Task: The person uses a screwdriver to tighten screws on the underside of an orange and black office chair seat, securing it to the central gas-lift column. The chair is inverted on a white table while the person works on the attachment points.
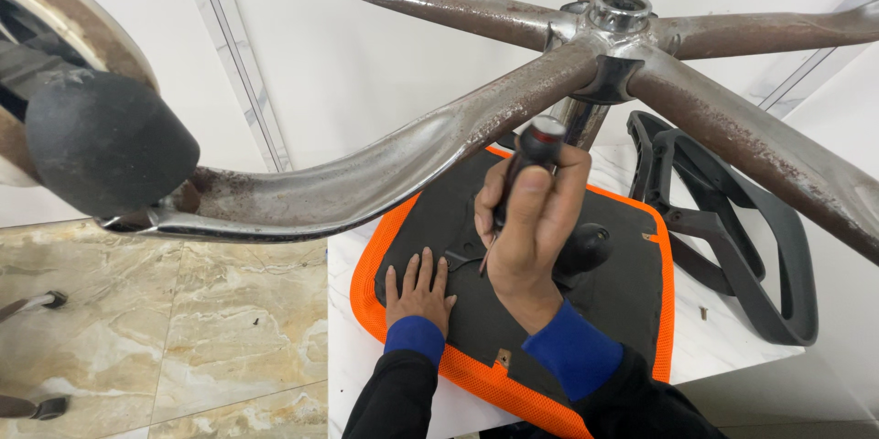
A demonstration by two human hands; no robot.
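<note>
Beneath a rusty chromed five-armed chair base point(586, 45), the left hand point(418, 288) lies flat, its grip released, on an upturned orange-mesh-edged black seat point(623, 292) on the white table point(352, 375), while the right hand point(531, 219) clenches a black-handled screwdriver point(534, 151) upright over it, beside a black plastic frame point(732, 219).

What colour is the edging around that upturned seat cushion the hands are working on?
Bright orange mesh edging around the seat cushion's black underside, seen in the head view.

Screwdriver point(534, 157) upright over orange-edged seat point(632, 302)
</note>
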